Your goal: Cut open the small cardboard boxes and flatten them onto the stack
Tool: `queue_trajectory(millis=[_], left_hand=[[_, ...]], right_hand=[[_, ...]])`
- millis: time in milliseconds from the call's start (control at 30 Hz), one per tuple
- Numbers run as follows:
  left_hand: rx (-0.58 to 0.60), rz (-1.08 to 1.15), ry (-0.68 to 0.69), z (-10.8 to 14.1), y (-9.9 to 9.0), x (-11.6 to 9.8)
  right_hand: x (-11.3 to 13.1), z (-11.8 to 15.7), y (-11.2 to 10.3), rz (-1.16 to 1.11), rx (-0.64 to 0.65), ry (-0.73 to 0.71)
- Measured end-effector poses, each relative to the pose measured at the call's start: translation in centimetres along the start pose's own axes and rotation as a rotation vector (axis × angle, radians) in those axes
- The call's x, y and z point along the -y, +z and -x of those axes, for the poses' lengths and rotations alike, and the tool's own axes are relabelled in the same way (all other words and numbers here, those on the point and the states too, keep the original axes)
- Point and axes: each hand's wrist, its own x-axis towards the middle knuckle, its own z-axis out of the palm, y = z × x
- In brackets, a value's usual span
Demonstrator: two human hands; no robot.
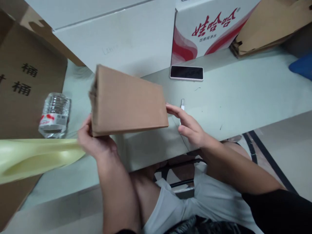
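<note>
Head view, only one. Brown carton [131, 104] sits between the hands, apparently held up over the pale table [255, 91]. Left hand [94, 138] grips its lower left corner, palm underneath; some fingers hidden behind the cardboard. Right hand [188, 125] is spread, thumb apart, fingertips at the carton's right end; light contact or just beside it, cannot tell which. Not pinching anything.

Risk: most of the support looks to be at the left end, so the carton could tip or swing down on the right if that grip loosens. Rough flap edges show on the left end; cannot tell if sealed, so squeezing there might buckle it.

Small white-and-metal tool [182, 104], maybe a cutter, lies just behind the right hand, partly covered by it; a careless sweep could knock it or nick fingers if bladed. Phone [186, 73] lies beyond, near the white box with red lettering [209, 29]; a dropped carton could hit it. Clear bottle [54, 115] and yellow-green sheet-like thing [39, 159] on the left: an elbow or carton swing could bump either.
</note>
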Motion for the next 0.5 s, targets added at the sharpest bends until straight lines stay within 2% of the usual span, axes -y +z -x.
queue_trajectory(millis=[67,133,233,367,500], left_hand=[[0.001,0.023,-0.030,0.7,1.3,0.1],[0.010,0.051,-0.063,1.4,1.9,0.7],[0.064,0.135,-0.173,1.9,1.5,2.5],[0.229,0.223,-0.412,2.1,0.5,5.5],[0.327,0.167,-0.505,2.5,0.0,7.4]], right_hand=[[0.7,0.2,-0.2,0.101,-0.018,-0.067],[1.2,0.4,-0.4,0.185,-0.053,-0.072],[1.7,0.6,-0.9,0.249,-0.139,-0.033],[2.4,0.3,-1.6,0.283,-0.215,-0.061],[2.5,0.1,-2.4,0.314,-0.237,-0.038]])
